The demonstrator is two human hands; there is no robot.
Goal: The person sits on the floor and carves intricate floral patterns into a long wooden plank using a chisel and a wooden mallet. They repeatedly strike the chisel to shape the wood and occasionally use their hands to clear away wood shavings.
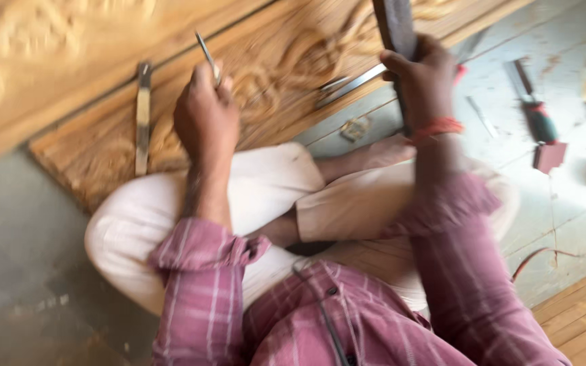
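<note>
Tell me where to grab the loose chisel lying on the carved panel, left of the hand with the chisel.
Take the flat chisel around its pale middle shaft, coming straight down from above. It lies flat and lengthwise on the carved wooden panel, clear of the left hand, with both long edges exposed for a pinch.

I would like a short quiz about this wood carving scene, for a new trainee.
1. True or false: the left hand holds a thin metal chisel over the carved wooden panel.
2. What does the right hand grip?
A. a dark wooden block
B. a paint brush
C. a cup
3. Fill in: a tool with a green handle lies on the ____, at the person's right.

Key: 1 true; 2 A; 3 floor.
</note>
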